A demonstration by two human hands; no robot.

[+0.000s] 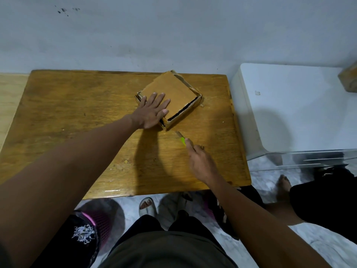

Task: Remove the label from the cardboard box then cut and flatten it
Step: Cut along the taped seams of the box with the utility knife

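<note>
Wooden table (77, 117) against pale wall; cardboard box (173, 89) pressed flat-palmed under left hand (152, 111); green-handled cutter (181, 139), probably blade out, gripped in right hand (202, 163).

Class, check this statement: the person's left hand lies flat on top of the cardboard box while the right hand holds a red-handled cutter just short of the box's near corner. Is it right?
Not quite. The head view shows the cutter has a green handle, not red. The rest stands: the left hand lies flat on the cardboard box, and the right hand holds the cutter just short of the box's near corner.
</note>
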